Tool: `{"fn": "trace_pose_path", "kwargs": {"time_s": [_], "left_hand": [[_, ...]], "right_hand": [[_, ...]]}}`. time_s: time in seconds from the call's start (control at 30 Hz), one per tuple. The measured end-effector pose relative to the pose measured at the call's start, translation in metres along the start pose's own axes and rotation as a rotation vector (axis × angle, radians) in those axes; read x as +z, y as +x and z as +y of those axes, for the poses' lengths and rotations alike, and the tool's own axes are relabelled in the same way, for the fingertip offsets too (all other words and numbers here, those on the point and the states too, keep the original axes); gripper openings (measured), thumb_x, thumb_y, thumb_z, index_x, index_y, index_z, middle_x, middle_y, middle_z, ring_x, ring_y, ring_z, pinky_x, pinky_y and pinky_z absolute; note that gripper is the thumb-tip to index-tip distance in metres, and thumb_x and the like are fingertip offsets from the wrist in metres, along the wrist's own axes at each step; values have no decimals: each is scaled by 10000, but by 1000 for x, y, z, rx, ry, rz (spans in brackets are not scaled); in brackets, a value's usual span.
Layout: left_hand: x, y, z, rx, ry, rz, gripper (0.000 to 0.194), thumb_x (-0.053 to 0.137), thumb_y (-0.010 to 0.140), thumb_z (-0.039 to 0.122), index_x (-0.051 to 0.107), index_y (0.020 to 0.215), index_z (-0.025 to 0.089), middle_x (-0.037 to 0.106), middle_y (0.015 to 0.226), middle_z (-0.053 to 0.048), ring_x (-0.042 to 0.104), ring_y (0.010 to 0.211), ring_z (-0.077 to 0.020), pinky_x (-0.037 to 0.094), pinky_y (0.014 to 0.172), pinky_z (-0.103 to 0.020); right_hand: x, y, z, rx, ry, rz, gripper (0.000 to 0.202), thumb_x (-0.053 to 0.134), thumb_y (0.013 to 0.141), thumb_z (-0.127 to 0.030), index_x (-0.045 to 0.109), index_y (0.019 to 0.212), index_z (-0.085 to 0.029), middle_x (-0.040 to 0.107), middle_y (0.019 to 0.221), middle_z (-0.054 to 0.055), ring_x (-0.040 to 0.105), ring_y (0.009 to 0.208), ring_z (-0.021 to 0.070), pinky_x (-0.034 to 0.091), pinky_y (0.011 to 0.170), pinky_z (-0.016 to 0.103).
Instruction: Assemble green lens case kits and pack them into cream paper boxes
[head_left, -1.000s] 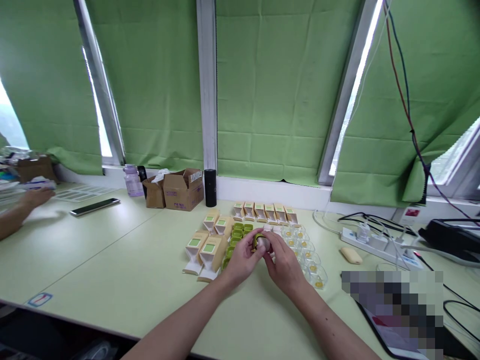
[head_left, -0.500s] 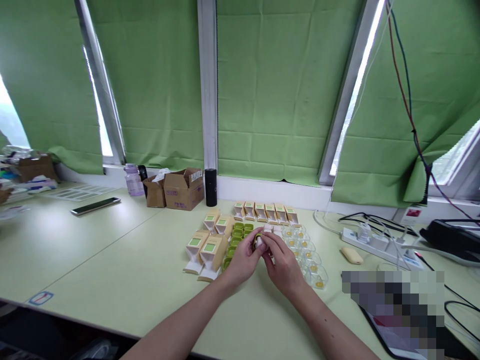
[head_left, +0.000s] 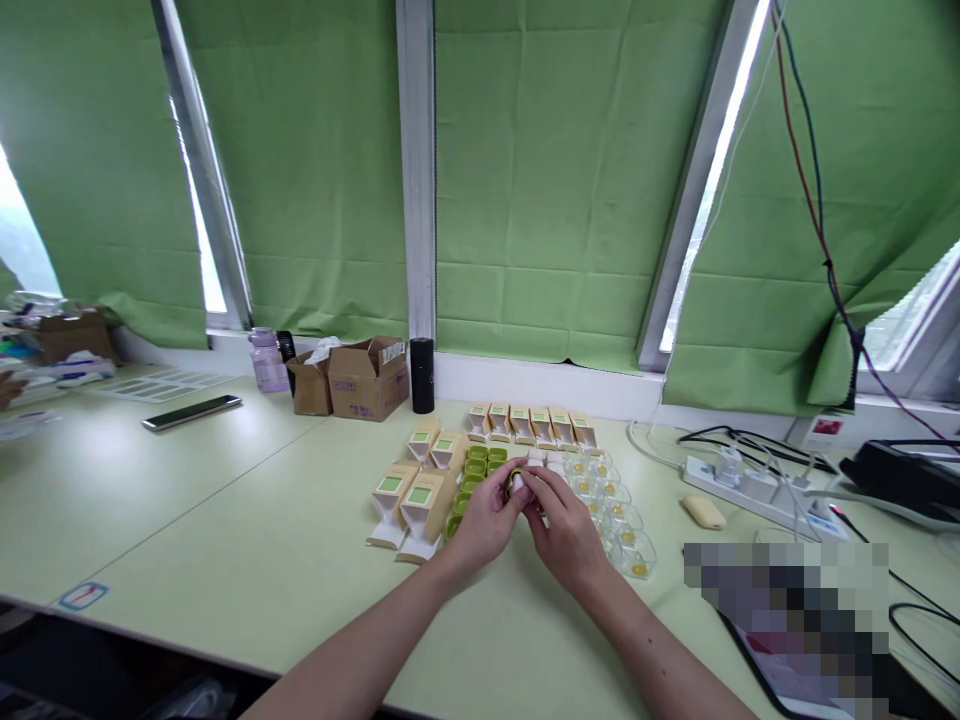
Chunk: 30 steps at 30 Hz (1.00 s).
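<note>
My left hand (head_left: 484,520) is closed round a small dark-green container (head_left: 512,476), tilted toward me and partly hidden by the fingers. In it or against it is a small white piece (head_left: 517,483), pinched by the fingertips of my right hand (head_left: 568,528). Left of the hands stand rows of green square containers (head_left: 476,467). Several clear plastic cups (head_left: 616,511) with yellow centres are to the right. Just behind the fingers, small pale pieces (head_left: 535,457) show in part.
Open cardboard packets with green labels (head_left: 427,497) stand at the left, and more packets (head_left: 519,422) line the back. Farther out are brown boxes (head_left: 367,380), a black cylinder (head_left: 422,376), a phone (head_left: 191,412), a power strip (head_left: 761,490) with cables and a tablet (head_left: 795,675).
The hands stay almost in place. Only the fingers shift slightly at the green container and the white piece.
</note>
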<state>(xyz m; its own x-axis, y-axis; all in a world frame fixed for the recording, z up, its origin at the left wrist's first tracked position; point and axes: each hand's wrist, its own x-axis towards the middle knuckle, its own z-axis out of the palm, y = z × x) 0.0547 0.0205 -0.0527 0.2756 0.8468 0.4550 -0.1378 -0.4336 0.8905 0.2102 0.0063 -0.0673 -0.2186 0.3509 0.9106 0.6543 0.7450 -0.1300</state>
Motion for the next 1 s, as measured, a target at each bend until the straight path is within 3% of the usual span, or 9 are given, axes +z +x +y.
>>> {"fn": "trace_pose_path", "kwargs": {"time_s": [0.2,0.27,0.4,0.6,0.73,0.83,1.0], "left_hand": [[-1,1,0,-82,-36,18,798,741,897,605,543,1518,143,750,1234,-161,722,1090,-290,586,987,-429],[-2,2,0,-92,-36,26,849,756,878,623,527,1536,139,765,1154,-144,724,1056,-282,588,965,-414],[-2,1,4,-74,-105,-2,900,762,851,669,499,1550,166,731,1213,-141,719,1052,-264,606,894,-358],[-9,-2,14,-79,-24,104,680,595,971,667,540,1449,187,732,1034,-90,678,791,-181,560,638,-266],[-15,-2,12,-5,140,170,473,578,1019,544,589,1335,193,740,1000,-88,703,899,-216,563,726,-296],[-17,-2,10,94,288,162,374,573,1036,428,594,1337,207,725,1132,-116,701,1081,-248,575,887,-361],[-17,-4,8,310,545,135,394,582,1022,254,575,1415,261,642,1308,-120,582,1249,-273,509,1085,-469]], "right_hand": [[1,-2,-1,63,81,-34,523,518,1009,-125,490,1522,-227,682,1351,171,690,1241,303,647,983,480],[0,-1,-3,105,135,-33,504,502,1012,-125,485,1504,-231,695,1317,160,726,1139,280,656,920,447],[-4,2,-5,230,224,-4,406,551,999,-170,546,1397,-253,729,1222,113,739,877,220,644,784,377],[-6,6,-6,546,445,24,337,691,942,-288,599,1263,-242,741,1043,79,717,842,224,611,741,365],[-5,13,-7,716,699,93,377,771,901,-409,621,1205,-244,733,1048,78,678,800,194,580,660,312],[-6,18,-7,815,895,125,448,824,851,-498,629,1157,-234,731,917,41,630,659,157,538,576,286],[-9,23,-3,968,1056,133,558,902,734,-582,667,1073,-207,683,662,-19,587,526,139,499,518,273]]}}
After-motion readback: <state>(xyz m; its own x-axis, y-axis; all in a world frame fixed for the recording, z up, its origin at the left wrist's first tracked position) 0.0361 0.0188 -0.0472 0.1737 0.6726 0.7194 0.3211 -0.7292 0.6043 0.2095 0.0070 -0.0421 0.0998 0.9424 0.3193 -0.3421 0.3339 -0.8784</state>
